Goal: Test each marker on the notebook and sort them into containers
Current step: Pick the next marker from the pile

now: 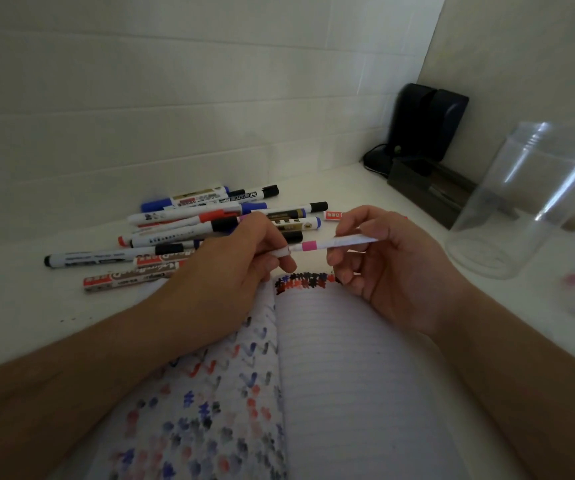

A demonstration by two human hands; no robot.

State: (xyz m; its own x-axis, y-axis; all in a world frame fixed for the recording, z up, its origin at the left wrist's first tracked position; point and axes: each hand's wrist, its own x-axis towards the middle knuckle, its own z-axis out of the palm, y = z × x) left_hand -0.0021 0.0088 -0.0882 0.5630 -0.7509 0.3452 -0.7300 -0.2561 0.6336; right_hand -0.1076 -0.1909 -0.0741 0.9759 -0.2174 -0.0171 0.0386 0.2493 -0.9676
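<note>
1. A heap of markers point(189, 233) lies on the white table point(36, 306) at about ten o'clock from the notebook, crossing one another, with caps in black, blue and red. The nearest two, with red and grey labels, lie side by side at the heap's front edge.
2. The left hand point(241, 251) reaches in from eight o'clock and hovers over the notebook's top edge. Its thumb and fingertips pinch a small white cap point(284, 252), which sits at the tip of the pink marker; whether cap and tip are touching cannot be told.
3. The open notebook point(348, 375) fills the six o'clock part of the view. Its left page is covered in red, blue and black test marks, and a row of black, red and blue scribbles runs along the top of the lined right page.
4. The pink marker point(334, 243), white with a pink band, lies level above the notebook's top edge, pointing toward nine o'clock.
5. The right hand point(390, 261) comes from four o'clock and grips the marker's barrel, with fingers curled round it.
6. A clear plastic jar point(521, 202) stands at three o'clock, just beyond the right hand.
7. A dark tray point(428, 195) and black speakers point(428, 123) sit in the corner at one o'clock.
</note>
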